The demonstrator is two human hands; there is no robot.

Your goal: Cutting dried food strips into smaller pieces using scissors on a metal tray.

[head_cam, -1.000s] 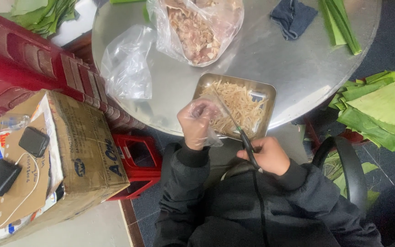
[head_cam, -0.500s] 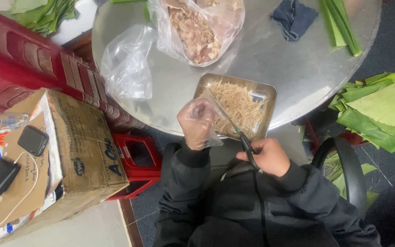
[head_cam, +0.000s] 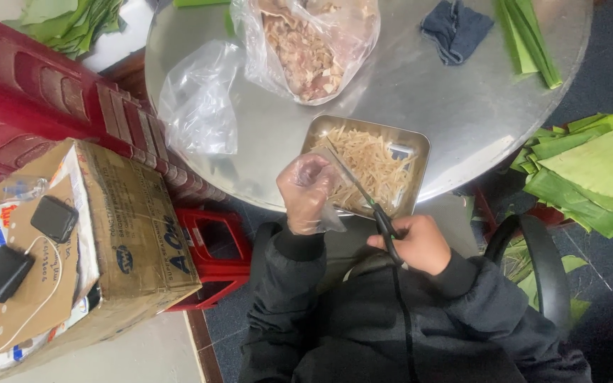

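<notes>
- Your right hand (head_cam: 416, 245) is closed around the black handles of a pair of scissors (head_cam: 363, 195), whose long blades slant up and left over the metal tray (head_cam: 420, 152).
- Your left hand (head_cam: 308, 191), in a thin clear plastic glove, is curled at the tray's near left corner with its fingers bent onto the pale shredded strips (head_cam: 370, 167); you cannot tell whether it actually pinches any.
- The strips fill the rectangular tray, which sits at the near edge of the round metal table (head_cam: 455, 106), just ahead of your hands.
- A small white label lies in the tray's far right corner.
- Beyond the tray, a clear bag of chopped pinkish-brown pieces (head_cam: 306, 50) lies open on the table; an empty crumpled clear bag (head_cam: 196, 106) rests to its left at the table's rim.
- A dark blue cloth (head_cam: 455, 28) and a bundle of green leaf strips (head_cam: 530, 39) lie at the far right of the table.
- Off the table to your right, broad green leaves (head_cam: 590, 174) are stacked.
- To your left, a brown cardboard box (head_cam: 118, 227) with dark printing on its side stands against a red plastic stool (head_cam: 214, 248); two small black devices (head_cam: 54, 218) with a white cable lie on top.
</notes>
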